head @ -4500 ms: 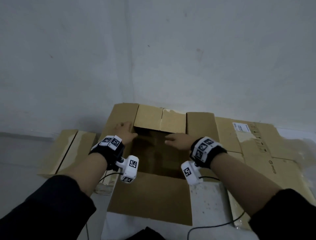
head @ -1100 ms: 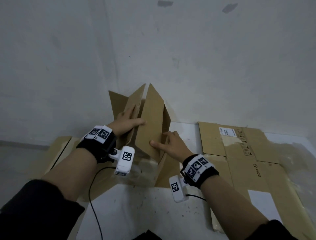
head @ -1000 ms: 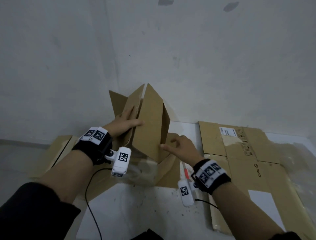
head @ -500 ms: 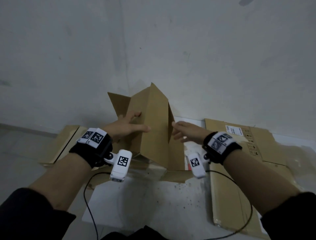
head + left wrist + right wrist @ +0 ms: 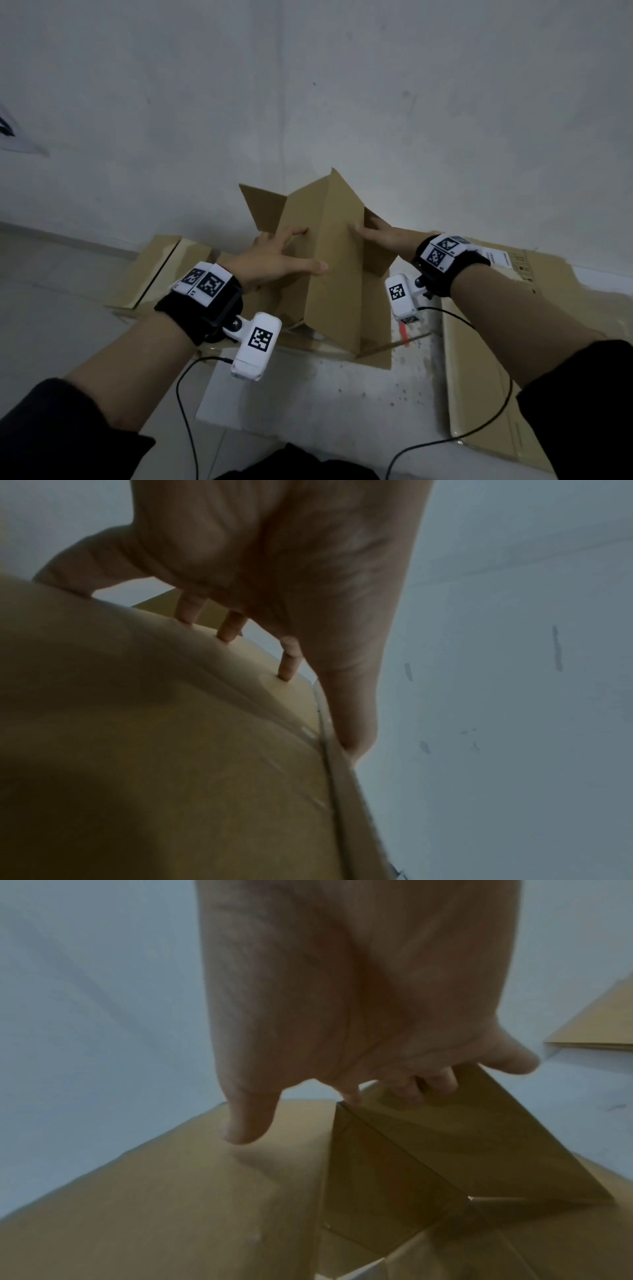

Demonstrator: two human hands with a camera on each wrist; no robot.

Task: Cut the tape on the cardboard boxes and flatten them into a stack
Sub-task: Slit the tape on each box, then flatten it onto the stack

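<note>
A brown cardboard box [image 5: 337, 274] stands half collapsed on the floor against the wall, its panels folded into a ridge and its flaps sticking up. My left hand [image 5: 277, 260] lies spread on its left panel, the thumb reaching over the fold; in the left wrist view its fingertips [image 5: 287, 669] press the cardboard [image 5: 171, 750]. My right hand [image 5: 383, 236] presses against the right side with straight fingers. In the right wrist view, its thumb [image 5: 246, 1129] rests on the front panel [image 5: 171, 1191] and the fingers are on the flap behind it. A red-handled cutter [image 5: 404, 334] lies on the floor beside the box.
Flattened boxes lie on the floor to the right [image 5: 534, 301] and to the left [image 5: 161, 267]. A white board [image 5: 325, 401] covers the floor in front of me. The grey wall [image 5: 308, 102] is right behind the box. Camera cables trail from both wrists.
The box, open and lying flat 4.5 s ago, now stands squeezed into a fold. My right hand has risen from the box's lower edge to its right side. The left hand has stayed on the left panel.
</note>
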